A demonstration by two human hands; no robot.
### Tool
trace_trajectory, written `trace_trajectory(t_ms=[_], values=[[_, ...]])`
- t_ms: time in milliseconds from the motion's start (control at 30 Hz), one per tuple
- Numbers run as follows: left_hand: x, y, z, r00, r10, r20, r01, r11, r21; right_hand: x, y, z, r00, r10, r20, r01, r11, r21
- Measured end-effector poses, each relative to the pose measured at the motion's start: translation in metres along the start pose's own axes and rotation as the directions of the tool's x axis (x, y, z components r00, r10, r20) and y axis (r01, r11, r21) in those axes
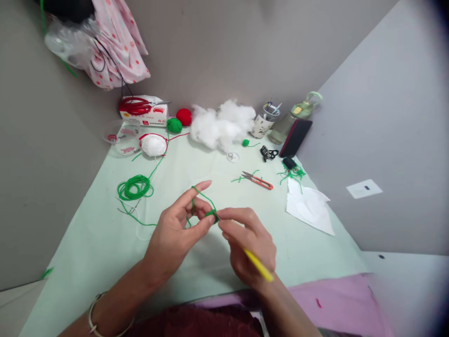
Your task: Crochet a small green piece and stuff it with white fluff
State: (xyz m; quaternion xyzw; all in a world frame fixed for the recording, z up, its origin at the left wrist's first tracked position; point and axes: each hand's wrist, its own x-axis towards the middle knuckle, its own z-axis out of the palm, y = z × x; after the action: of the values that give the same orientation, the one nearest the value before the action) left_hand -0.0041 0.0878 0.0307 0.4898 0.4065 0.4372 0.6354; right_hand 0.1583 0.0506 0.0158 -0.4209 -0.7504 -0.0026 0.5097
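Observation:
My left hand pinches a small piece of green crochet between thumb and middle finger. Green yarn runs over its raised index finger and down between the fingers. My right hand is closed around a crochet hook with a yellow handle, whose tip meets the crochet piece and is hidden by the fingers. From the left hand the yarn trails to a loose coil of green yarn on the table.
Along the back stand a tissue box with red scissors on it, yarn balls, white stuffing, a pen cup, a bottle and a phone. Orange thread snips and white paper lie to the right.

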Motion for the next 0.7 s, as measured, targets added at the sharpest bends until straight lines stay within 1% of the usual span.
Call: trace_trajectory(t_ms=[67, 100, 133, 167, 200, 233, 267, 300, 333, 367, 400, 433, 467, 500, 533, 600, 667, 700], values=[[-0.001, -0.001, 0.002, 0.997, -0.066, 0.041, 0.071, 0.989, -0.132, -0.005, 0.001, 0.003, 0.996, -0.084, -0.015, 0.079, 0.98, -0.185], [-0.002, -0.002, 0.003, 0.991, -0.109, 0.077, 0.123, 0.97, -0.209, -0.007, 0.001, 0.004, 0.992, -0.121, -0.032, 0.111, 0.967, -0.227], [-0.002, -0.002, 0.003, 0.981, -0.153, 0.123, 0.183, 0.941, -0.284, -0.008, 0.001, 0.005, 0.988, -0.143, -0.054, 0.128, 0.967, -0.219], [-0.001, -0.003, 0.002, 0.966, -0.196, 0.171, 0.246, 0.905, -0.347, -0.008, 0.001, 0.004, 0.989, -0.128, -0.073, 0.115, 0.98, -0.16], [-0.001, -0.003, 0.001, 0.95, -0.232, 0.208, 0.298, 0.87, -0.394, -0.008, 0.001, 0.003, 0.993, -0.071, -0.09, 0.065, 0.996, -0.063], [0.001, -0.002, -0.001, 0.94, -0.255, 0.227, 0.331, 0.844, -0.422, -0.006, 0.001, 0.002, 0.995, 0.02, -0.096, -0.014, 0.998, 0.058], [0.002, -0.002, -0.002, 0.936, -0.269, 0.225, 0.344, 0.832, -0.436, -0.004, 0.0, 0.0, 0.987, 0.133, -0.09, -0.114, 0.975, 0.19], [0.003, -0.001, -0.004, 0.94, -0.27, 0.209, 0.337, 0.833, -0.439, -0.001, 0.0, -0.002, 0.964, 0.253, -0.081, -0.216, 0.924, 0.317], [0.004, 0.0, -0.006, 0.948, -0.261, 0.184, 0.316, 0.843, -0.434, 0.003, 0.0, -0.003, 0.933, 0.355, -0.064, -0.295, 0.852, 0.432], [0.005, 0.001, -0.006, 0.957, -0.243, 0.161, 0.289, 0.861, -0.418, 0.006, 0.001, -0.004, 0.903, 0.427, -0.041, -0.342, 0.774, 0.533], [0.005, 0.002, -0.007, 0.965, -0.218, 0.15, 0.26, 0.881, -0.395, 0.009, 0.001, -0.004, 0.882, 0.47, -0.016, -0.365, 0.706, 0.606], [0.004, 0.002, -0.006, 0.97, -0.195, 0.149, 0.237, 0.899, -0.367, 0.011, 0.001, -0.003, 0.875, 0.484, 0.008, -0.373, 0.664, 0.648], [0.003, 0.001, -0.005, 0.973, -0.175, 0.149, 0.216, 0.915, -0.34, 0.012, 0.001, -0.001, 0.878, 0.478, 0.025, -0.375, 0.654, 0.657], [0.002, 0.0, -0.004, 0.977, -0.158, 0.143, 0.196, 0.93, -0.312, 0.012, 0.001, 0.0, 0.888, 0.458, 0.033, -0.372, 0.676, 0.636], [0.001, -0.001, -0.002, 0.982, -0.145, 0.123, 0.175, 0.943, -0.283, 0.011, 0.0, 0.002, 0.902, 0.431, 0.026, -0.363, 0.722, 0.59], [-0.001, -0.004, 0.001, 0.992, -0.119, 0.043, 0.126, 0.963, -0.237, 0.006, -0.002, 0.005, 0.934, 0.358, -0.002, -0.321, 0.84, 0.438], [-0.001, -0.006, 0.004, 0.994, -0.105, -0.011, 0.099, 0.965, -0.242, 0.0, -0.003, 0.007, 0.971, 0.236, -0.04, -0.22, 0.945, 0.243], [-0.001, -0.006, 0.005, 0.993, -0.12, 0.0, 0.115, 0.954, -0.276, -0.003, -0.004, 0.007, 0.985, 0.164, -0.053, -0.155, 0.976, 0.152]])
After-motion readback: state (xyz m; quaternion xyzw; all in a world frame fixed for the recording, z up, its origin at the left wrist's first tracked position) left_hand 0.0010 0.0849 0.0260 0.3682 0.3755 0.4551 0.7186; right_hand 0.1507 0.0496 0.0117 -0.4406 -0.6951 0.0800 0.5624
